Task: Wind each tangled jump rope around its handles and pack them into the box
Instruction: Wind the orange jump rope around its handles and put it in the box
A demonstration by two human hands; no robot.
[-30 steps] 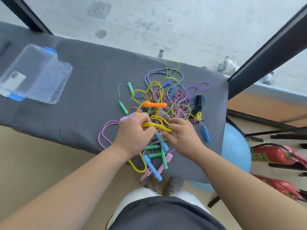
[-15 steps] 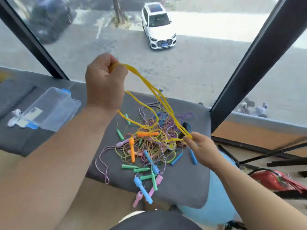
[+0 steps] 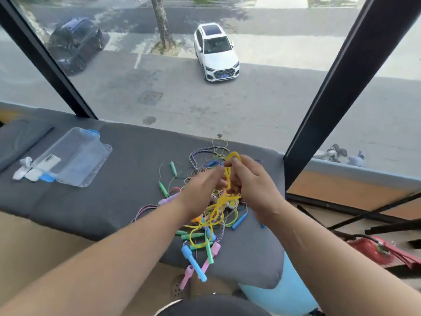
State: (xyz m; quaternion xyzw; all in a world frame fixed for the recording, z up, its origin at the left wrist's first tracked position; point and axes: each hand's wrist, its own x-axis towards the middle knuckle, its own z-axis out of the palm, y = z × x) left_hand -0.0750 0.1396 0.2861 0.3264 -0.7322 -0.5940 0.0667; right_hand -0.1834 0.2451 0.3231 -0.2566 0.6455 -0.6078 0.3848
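Observation:
A tangle of coloured jump ropes lies on the grey padded table, with green, blue, pink and purple handles poking out. Above the pile, both my hands meet on a yellow rope. My right hand grips a bunch of its loops, one loop sticking up above the fingers. My left hand pinches the same rope just left of it. The rest of the yellow rope hangs down into the tangle. A clear plastic box with blue latches sits at the table's left.
A white phone and small white items lie beside the box. A blue handle and a pink handle overhang the table's near edge. A light blue ball sits under the right end. Black window posts rise behind.
My left hand has come down from high on the left to meet the right hand. The long stretched span of yellow rope is now gathered into short loops between both hands.

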